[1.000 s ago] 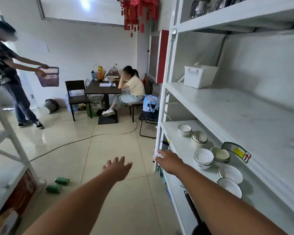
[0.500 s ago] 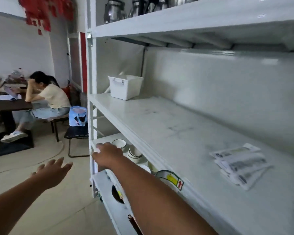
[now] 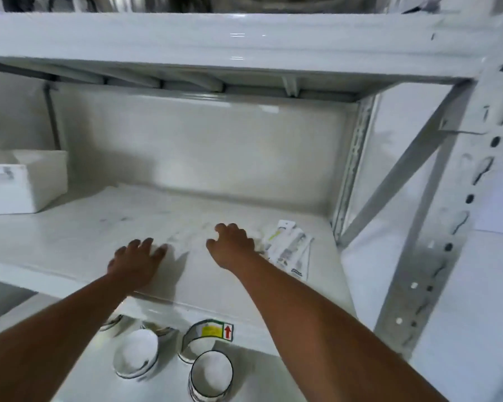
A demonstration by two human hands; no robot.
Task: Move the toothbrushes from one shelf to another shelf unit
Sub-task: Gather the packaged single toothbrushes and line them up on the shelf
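Both hands now over shelf, right hand beside flat packaged toothbrushes

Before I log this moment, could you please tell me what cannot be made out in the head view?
- Flat packaged toothbrushes: blurred; count and print unreadable; right hand covers their left edge, so contact is unclear.
- Shiny metal vessels on the top shelf: cut off by the upper edge.
- White plastic box: cropped at the left edge.
- White bowls below: partly hidden under the shelf lip.
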